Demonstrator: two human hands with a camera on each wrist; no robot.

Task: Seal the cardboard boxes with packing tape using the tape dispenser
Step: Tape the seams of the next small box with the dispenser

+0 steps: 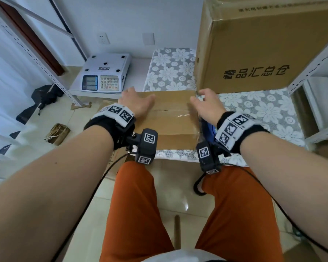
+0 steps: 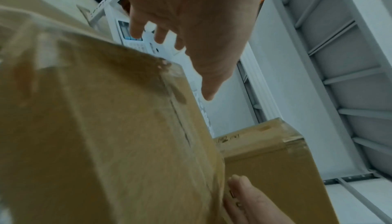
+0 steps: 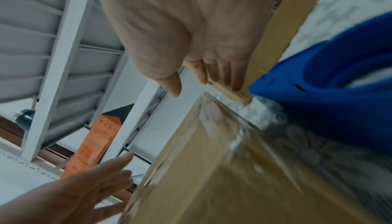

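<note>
Hovering over the small brown cardboard box on the floral lace-covered bench: left hand at its left end, right hand at its right end. Both released, fingers spread and relaxed, grasping nothing; contact with the cardboard not clear. Clear packing tape lay along the top seam. Blue plastic tape dispenser sat just beside the box's right end, under the right wrist. Behind stood a large printed cardboard carton; left, a white electronic scale.
</note>
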